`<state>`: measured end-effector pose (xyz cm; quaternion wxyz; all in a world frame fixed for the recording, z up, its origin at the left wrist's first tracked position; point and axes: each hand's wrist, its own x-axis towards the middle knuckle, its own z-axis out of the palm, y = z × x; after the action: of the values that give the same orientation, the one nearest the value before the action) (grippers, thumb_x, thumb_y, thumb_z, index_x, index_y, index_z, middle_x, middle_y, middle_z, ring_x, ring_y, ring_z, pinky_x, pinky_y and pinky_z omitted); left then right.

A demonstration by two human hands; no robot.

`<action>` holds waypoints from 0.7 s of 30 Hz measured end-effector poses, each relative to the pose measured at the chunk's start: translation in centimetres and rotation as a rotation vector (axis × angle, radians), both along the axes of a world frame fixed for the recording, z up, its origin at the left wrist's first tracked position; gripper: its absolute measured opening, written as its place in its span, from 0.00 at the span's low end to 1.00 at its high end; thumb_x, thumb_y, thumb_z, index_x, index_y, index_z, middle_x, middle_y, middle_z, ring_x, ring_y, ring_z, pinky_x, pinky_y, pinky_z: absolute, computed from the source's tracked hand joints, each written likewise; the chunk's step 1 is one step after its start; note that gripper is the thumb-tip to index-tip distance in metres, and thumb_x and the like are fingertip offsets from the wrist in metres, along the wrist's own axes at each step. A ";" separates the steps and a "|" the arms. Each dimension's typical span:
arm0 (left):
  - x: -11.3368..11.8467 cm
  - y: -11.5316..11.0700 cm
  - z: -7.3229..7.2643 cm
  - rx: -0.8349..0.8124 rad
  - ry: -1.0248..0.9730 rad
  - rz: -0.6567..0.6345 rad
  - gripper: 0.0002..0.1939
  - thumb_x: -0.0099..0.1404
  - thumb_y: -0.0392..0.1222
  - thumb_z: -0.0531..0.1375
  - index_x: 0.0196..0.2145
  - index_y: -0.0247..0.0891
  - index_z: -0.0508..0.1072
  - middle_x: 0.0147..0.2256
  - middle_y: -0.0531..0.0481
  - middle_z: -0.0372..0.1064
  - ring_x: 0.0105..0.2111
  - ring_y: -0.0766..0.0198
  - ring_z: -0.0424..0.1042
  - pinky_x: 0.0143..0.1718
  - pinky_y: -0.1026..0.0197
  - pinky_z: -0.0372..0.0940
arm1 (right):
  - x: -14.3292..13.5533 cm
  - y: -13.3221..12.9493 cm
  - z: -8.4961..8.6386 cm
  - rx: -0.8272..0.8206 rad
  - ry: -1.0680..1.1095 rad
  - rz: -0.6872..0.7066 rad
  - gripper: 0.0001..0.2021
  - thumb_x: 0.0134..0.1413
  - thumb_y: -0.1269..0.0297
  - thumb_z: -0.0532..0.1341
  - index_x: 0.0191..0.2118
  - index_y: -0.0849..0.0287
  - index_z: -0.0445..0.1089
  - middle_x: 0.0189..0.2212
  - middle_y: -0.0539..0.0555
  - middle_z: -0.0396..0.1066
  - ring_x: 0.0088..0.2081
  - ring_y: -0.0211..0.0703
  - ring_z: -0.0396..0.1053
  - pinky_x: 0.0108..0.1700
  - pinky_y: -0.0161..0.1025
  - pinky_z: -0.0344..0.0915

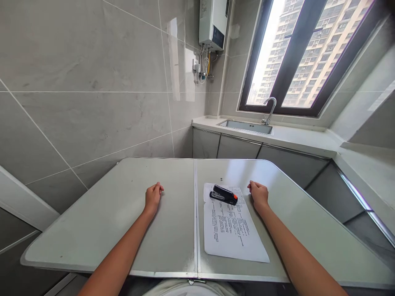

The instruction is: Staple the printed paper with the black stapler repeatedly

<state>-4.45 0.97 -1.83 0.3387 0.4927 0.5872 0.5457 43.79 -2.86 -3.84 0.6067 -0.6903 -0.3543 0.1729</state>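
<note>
My left hand (pixel 153 196) rests closed on the left half of the folding table, with nothing visible in it. To the right of the printed papers, my right hand (pixel 259 193) is also closed on the tabletop and shows nothing held. Between the hands, right of the table's seam, lie the white printed papers (pixel 228 238). A black stapler (pixel 224 195) with an orange tip lies on their upper part, apart from both hands. Just beyond the papers' far edge is a tiny dark item (pixel 221 179), too small to name.
The pale folding table (pixel 101 222) has a metal seam down its middle. Behind it stands a counter (pixel 296 135) with a sink (pixel 247 126) and a faucet (pixel 270 110). A water heater (pixel 213 24) hangs on the tiled wall beside a window.
</note>
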 end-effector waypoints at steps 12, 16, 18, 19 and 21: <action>0.1 -0.2 0.3 -0.004 -0.008 -0.011 0.22 0.66 0.56 0.56 0.22 0.39 0.69 0.20 0.54 0.56 0.20 0.66 0.55 0.23 0.62 0.51 | -1.0 0.3 -0.8 -0.134 -0.226 0.074 0.22 0.55 0.46 0.57 0.19 0.56 0.70 0.15 0.50 0.65 0.23 0.43 0.61 0.29 0.39 0.54; 0.2 -0.3 0.4 0.002 0.006 -0.017 0.22 0.67 0.55 0.55 0.22 0.39 0.70 0.20 0.54 0.56 0.21 0.66 0.57 0.24 0.63 0.52 | -1.6 0.0 -0.1 -0.114 -0.242 0.085 0.23 0.57 0.45 0.57 0.20 0.56 0.70 0.15 0.49 0.64 0.22 0.42 0.59 0.29 0.38 0.54; 0.2 -0.3 0.5 0.000 0.016 -0.020 0.22 0.67 0.55 0.55 0.22 0.39 0.70 0.20 0.54 0.57 0.21 0.66 0.57 0.23 0.63 0.52 | -2.4 -0.4 0.7 -0.054 -0.264 0.177 0.24 0.59 0.44 0.58 0.22 0.57 0.71 0.17 0.49 0.65 0.24 0.42 0.61 0.31 0.38 0.58; 0.2 -0.3 0.5 0.000 0.021 -0.024 0.22 0.67 0.55 0.55 0.22 0.39 0.70 0.20 0.54 0.57 0.21 0.66 0.57 0.23 0.62 0.52 | -2.9 -0.6 1.3 -0.013 -0.268 0.272 0.24 0.61 0.43 0.57 0.24 0.57 0.73 0.19 0.50 0.68 0.26 0.43 0.64 0.34 0.38 0.61; 0.3 -0.3 0.5 0.003 0.027 -0.030 0.22 0.67 0.56 0.55 0.22 0.38 0.70 0.20 0.53 0.57 0.20 0.66 0.56 0.23 0.62 0.52 | -4.1 -1.3 2.3 0.050 -0.271 0.532 0.24 0.64 0.43 0.55 0.31 0.58 0.77 0.29 0.53 0.75 0.35 0.46 0.72 0.42 0.40 0.66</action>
<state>-4.17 0.72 -1.31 0.3383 0.5091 0.5835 0.5347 39.64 -4.14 -1.51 0.5039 -0.5747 -0.6048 0.2234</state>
